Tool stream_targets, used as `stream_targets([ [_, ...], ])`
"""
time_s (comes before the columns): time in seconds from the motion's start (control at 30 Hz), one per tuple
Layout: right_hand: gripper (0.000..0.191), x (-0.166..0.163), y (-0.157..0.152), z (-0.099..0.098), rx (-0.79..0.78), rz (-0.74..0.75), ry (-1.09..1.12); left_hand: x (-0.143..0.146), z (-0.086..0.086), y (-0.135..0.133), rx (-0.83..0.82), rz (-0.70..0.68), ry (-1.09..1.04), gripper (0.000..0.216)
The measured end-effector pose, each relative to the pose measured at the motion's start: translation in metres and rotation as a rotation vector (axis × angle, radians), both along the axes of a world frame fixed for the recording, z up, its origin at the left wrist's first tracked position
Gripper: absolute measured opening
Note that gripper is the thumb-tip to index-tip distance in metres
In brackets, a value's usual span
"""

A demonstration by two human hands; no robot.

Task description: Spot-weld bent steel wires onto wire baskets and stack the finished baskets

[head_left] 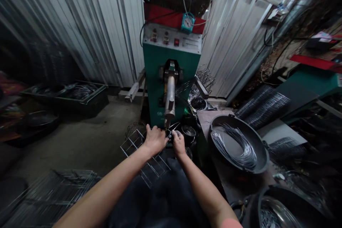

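My left hand (154,139) is closed on a wire grid rack (144,158) and holds its far edge up under the metal arm (169,96) of a green welding machine (171,60). My right hand (178,143) is closed as well, pinching the rack's wire end right beside the arm's tip. The rack slopes down toward my lap. The fingertips of both hands are partly hidden by the wire and the machine tip.
A black pan (239,148) with bent wire pieces sits on a bench to the right, with another pan (283,206) nearer. Finished wire racks (53,192) pile at lower left. A dark crate (69,94) of wire stands on the floor at left, against corrugated metal walls.
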State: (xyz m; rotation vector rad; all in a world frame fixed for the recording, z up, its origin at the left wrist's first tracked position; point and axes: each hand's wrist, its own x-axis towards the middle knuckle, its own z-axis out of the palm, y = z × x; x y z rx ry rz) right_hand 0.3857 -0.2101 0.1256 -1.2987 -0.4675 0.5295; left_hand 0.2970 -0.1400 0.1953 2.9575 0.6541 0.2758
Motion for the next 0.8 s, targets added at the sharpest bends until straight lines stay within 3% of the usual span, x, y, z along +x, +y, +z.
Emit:
stream_targets([
  [0.23,0.032,0.004,0.004,-0.008,0.037,0.010,0.139,0.001,0.008,-0.001,-0.014,0.003,0.073,0.025],
  [0.37,0.030,0.001,-0.032,0.001,-0.071,0.247,0.032,0.000,0.010,-0.004,0.001,0.035,0.116,0.028],
  [0.53,0.027,-0.035,-0.076,0.001,-0.224,0.581,-0.165,-0.003,0.006,-0.003,0.012,0.101,0.125,0.029],
  [0.67,0.023,-0.053,-0.072,-0.008,-0.219,0.503,-0.248,-0.001,0.008,0.000,0.008,0.150,0.127,0.031],
  [0.8,0.025,-0.050,-0.062,-0.011,-0.246,0.448,-0.271,0.003,0.013,0.004,-0.015,0.182,0.180,0.032],
])
